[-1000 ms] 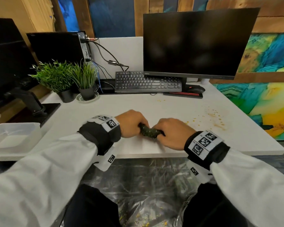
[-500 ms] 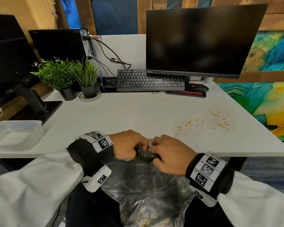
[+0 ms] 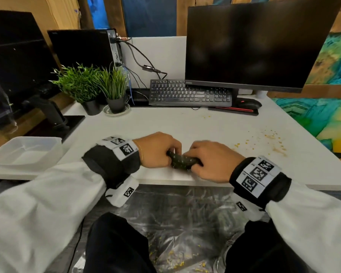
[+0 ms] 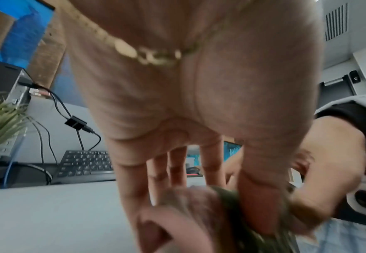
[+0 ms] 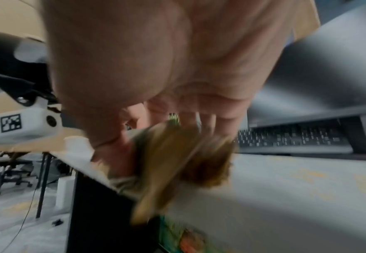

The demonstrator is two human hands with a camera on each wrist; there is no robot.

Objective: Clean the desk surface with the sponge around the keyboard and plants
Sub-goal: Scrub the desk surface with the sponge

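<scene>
Both hands hold a dark green sponge (image 3: 182,162) speckled with crumbs, just over the front edge of the white desk (image 3: 165,127). My left hand (image 3: 159,148) grips its left end and my right hand (image 3: 209,160) grips its right end. The wrist views show the sponge (image 4: 238,210) (image 5: 177,157) blurred between curled fingers. Orange crumbs (image 3: 272,140) lie scattered on the desk to the right. At the back stand a black keyboard (image 3: 189,93) and two potted plants (image 3: 79,83) (image 3: 114,85).
A large monitor (image 3: 254,42) stands over the keyboard with a mouse (image 3: 248,104) under it. A clear plastic tub (image 3: 24,152) sits at the desk's left. A plastic sheet (image 3: 175,213) with fallen crumbs covers the floor below the edge.
The hands dropped with the sponge below the desk's front edge half a second ago and have come back up over the edge now.
</scene>
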